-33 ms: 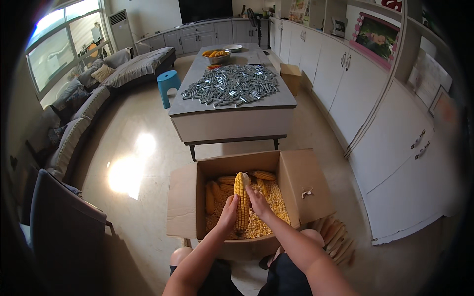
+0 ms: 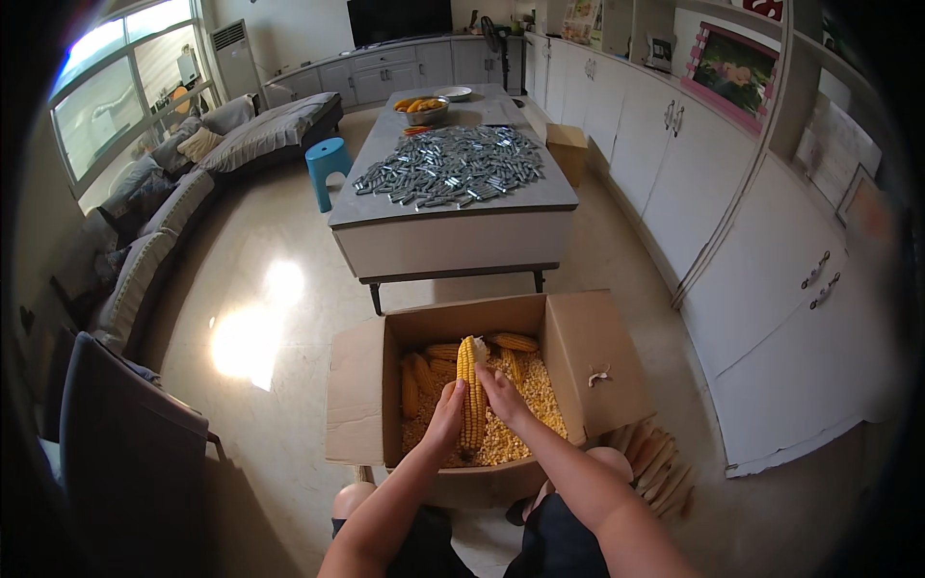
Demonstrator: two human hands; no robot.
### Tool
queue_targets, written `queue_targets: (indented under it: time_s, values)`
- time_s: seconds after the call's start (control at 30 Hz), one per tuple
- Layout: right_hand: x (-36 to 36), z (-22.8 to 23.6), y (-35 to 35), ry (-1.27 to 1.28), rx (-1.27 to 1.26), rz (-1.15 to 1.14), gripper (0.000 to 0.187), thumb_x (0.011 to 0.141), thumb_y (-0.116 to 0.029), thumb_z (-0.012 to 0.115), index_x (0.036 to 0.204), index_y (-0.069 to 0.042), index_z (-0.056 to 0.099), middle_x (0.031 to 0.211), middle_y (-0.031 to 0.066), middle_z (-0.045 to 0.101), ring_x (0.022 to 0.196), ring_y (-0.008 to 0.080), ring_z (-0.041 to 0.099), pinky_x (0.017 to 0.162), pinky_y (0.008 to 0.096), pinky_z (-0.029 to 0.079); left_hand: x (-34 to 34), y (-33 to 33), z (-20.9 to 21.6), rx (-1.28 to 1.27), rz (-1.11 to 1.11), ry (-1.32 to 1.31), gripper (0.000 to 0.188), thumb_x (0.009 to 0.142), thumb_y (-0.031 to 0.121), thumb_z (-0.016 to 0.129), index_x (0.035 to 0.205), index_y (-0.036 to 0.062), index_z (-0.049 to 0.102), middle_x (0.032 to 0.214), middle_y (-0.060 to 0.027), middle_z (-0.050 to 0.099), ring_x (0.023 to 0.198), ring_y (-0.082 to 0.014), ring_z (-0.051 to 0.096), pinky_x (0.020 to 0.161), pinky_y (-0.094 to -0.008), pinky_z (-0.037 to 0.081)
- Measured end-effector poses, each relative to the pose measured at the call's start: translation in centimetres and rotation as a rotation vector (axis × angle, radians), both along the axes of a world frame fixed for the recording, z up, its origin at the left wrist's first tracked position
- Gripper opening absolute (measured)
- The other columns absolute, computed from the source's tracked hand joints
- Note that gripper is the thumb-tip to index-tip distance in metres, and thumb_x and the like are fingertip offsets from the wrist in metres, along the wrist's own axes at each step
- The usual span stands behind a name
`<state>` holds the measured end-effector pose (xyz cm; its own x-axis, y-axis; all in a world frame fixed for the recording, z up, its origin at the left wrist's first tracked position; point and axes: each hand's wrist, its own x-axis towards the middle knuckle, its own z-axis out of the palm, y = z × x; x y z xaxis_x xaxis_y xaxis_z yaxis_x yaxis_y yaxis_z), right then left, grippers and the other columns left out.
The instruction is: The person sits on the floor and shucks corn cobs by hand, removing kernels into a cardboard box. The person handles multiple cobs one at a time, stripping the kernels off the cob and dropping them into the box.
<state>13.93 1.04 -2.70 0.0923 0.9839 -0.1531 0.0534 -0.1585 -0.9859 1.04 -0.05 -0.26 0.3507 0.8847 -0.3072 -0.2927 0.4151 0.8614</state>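
A yellow corn cob (image 2: 470, 385) stands nearly upright over the cardboard box (image 2: 355, 390), with a pale, kernel-free patch near its top right. Around its left side and lower middle, my left hand (image 2: 446, 414) is closed. My right hand (image 2: 503, 393) presses thumb and fingers against the upper right side of the same cob; some fingertips are hidden. Below, loose kernels (image 2: 538, 400) cover the box bottom. Several more corn cobs (image 2: 414, 378) lie along its left and far walls.
Stripped cobs (image 2: 660, 467) are piled on the floor right of the box. Scraps (image 2: 599, 376) lie on the right flap. Ahead stands a table (image 2: 443, 241) bearing many small metallic cylinders (image 2: 453, 164) and a bowl (image 2: 424, 114). A blue stool (image 2: 329, 169) and dark chair (image 2: 125, 453) are at left.
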Motion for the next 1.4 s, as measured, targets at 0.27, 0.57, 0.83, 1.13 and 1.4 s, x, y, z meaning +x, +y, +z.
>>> queue_targets:
  time_s: [0.27, 0.57, 0.83, 1.13, 1.4]
  values:
    - [-0.9, 3.3, -1.1, -0.314, -0.148, -0.074, 0.046, 0.092, -0.036, 0.029, 0.106, 0.002, 0.052, 0.102, 0.0200, 0.058, 0.098, 0.0338, 0.053, 0.083, 0.0362, 0.040, 0.6, -1.0, -1.0, 0.295, 0.038, 0.219, 0.037, 0.096, 0.034, 0.033, 0.112, 0.0029, 0.042, 0.096, -0.0065, 0.049, 0.085, -0.0109, 0.046, 0.077, -0.0251, 0.039]
    - [-0.5, 0.8, -0.3, -0.036, 0.017, -0.127, 0.049, 0.091, -0.043, 0.035, 0.097, 0.002, 0.053, 0.093, 0.0129, 0.059, 0.084, 0.0233, 0.056, 0.076, 0.0348, 0.042, 0.5, -0.9, 1.7, -0.075, 0.021, -0.018, 0.040, 0.095, 0.039, 0.032, 0.116, 0.0050, 0.041, 0.098, -0.0053, 0.051, 0.084, -0.0122, 0.049, 0.075, -0.0263, 0.042]
    - [-0.3, 0.7, -0.4, -0.123, 0.020, -0.167, 0.058, 0.085, -0.055, 0.038, 0.106, -0.003, 0.054, 0.098, 0.0157, 0.060, 0.093, 0.0315, 0.055, 0.079, 0.0369, 0.042, 1.0, -1.3, 1.8, 0.178, 0.014, 0.149, 0.037, 0.095, 0.036, 0.033, 0.114, 0.0045, 0.039, 0.093, -0.0033, 0.048, 0.080, -0.0080, 0.045, 0.072, -0.0233, 0.040]
    - [1.6, 4.3, -0.4, -0.485, 0.021, -0.029, 0.078, 0.077, -0.069, 0.039, 0.097, 0.005, 0.056, 0.085, 0.0231, 0.061, 0.080, 0.0354, 0.060, 0.069, 0.0406, 0.047, 0.4, -1.2, 0.8, 0.251, -0.065, 0.171, 0.036, 0.096, 0.032, 0.034, 0.116, 0.0025, 0.041, 0.096, -0.0027, 0.048, 0.085, -0.0077, 0.044, 0.077, -0.0226, 0.038]
    - [2.0, 3.6, -0.4, -0.492, 0.043, 0.063, 0.063, 0.084, -0.055, 0.041, 0.093, 0.005, 0.055, 0.083, 0.0248, 0.058, 0.078, 0.0380, 0.057, 0.069, 0.0429, 0.045, 0.3, -1.5, 1.7, 0.233, -0.092, 0.145, 0.038, 0.096, 0.032, 0.033, 0.115, 0.0007, 0.042, 0.097, -0.0023, 0.049, 0.085, -0.0078, 0.044, 0.077, -0.0221, 0.037]
